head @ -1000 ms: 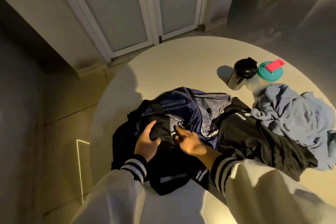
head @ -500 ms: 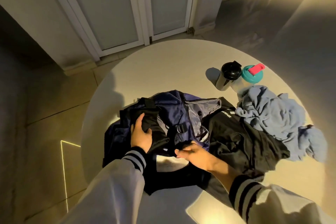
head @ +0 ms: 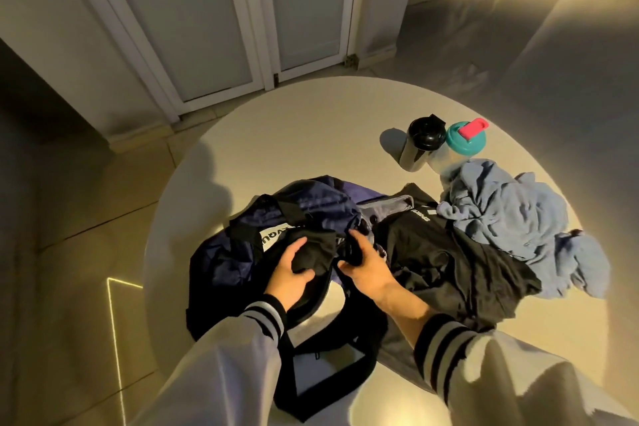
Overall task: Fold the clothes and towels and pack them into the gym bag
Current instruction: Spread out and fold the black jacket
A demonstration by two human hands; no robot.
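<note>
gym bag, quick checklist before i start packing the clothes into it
1. Left hand grip on the black fabric atop the gym bag: ok, fingers curl round it.
2. Right hand grip on the black fabric next to it: ok, fingers curled.
3. Bag mouth open: cannot tell, hands and straps hide it.
4. Black garment folded: not ok, it lies crumpled beside the bag.
5. Blue towel folded: not ok, bunched up.
6. Black-lidded bottle and teal-lidded bottle out of the way: ok, upright, apart from the bag.
</note>
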